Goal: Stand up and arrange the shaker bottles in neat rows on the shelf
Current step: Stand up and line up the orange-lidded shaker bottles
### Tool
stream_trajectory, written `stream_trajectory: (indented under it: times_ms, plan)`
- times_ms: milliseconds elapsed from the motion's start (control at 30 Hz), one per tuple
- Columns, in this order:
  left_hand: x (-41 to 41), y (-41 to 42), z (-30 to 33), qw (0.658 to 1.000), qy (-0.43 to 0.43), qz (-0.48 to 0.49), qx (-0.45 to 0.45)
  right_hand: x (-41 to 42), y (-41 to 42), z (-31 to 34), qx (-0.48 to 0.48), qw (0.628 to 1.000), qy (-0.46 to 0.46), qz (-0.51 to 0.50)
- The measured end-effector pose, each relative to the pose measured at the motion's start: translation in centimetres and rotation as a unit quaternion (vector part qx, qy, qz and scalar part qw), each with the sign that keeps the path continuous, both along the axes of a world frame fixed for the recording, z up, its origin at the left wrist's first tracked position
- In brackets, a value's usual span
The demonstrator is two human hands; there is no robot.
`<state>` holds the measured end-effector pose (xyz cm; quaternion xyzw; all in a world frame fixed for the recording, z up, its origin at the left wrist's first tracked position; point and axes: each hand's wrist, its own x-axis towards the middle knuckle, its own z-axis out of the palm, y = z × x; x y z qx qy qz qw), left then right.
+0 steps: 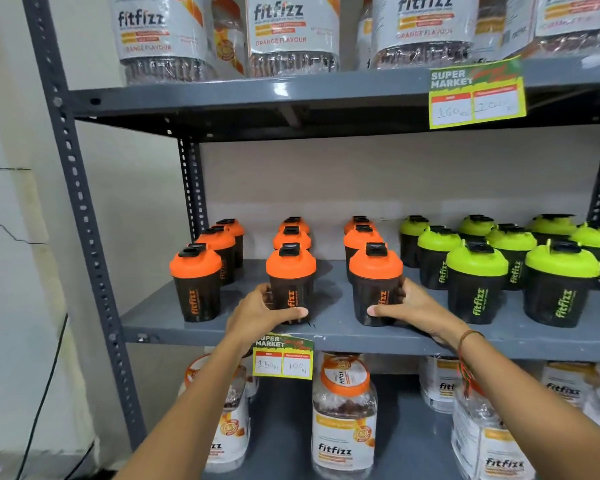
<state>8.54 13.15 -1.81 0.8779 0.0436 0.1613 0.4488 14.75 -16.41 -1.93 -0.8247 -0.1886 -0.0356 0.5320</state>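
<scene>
We see black shaker bottles with orange or green lids standing upright in rows on the grey middle shelf (pixel 222 327), lids up and logos facing us. Our left hand (pixel 260 315) wraps the base of the front middle orange-lidded bottle (pixel 290 284). Our right hand (pixel 407 304) likewise clasps the neighbouring orange-lidded bottle (pixel 376 284) at the shelf's front edge.
</scene>
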Motion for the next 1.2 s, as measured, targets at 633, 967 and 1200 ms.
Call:
stream_trajectory:
  times_ms: [633,967,1200]
  plan:
    - [0.7,1.9,2.4,0.964,-0.119,-0.080,-0.226,-1.6,-0.1,2.2,0.167,0.986,-0.001,-0.026]
    - [9.5,2.5,7.2,0.971,-0.044,-0.045,-0.232,7.6,1.4,9.2,0.146,0.972,-0.064,-0.174]
    - [12.4,2.1,6.7,0.961,0.048,-0.101,-0.251,10.8,2.6,8.3,0.007,0.996,0.050,-0.068]
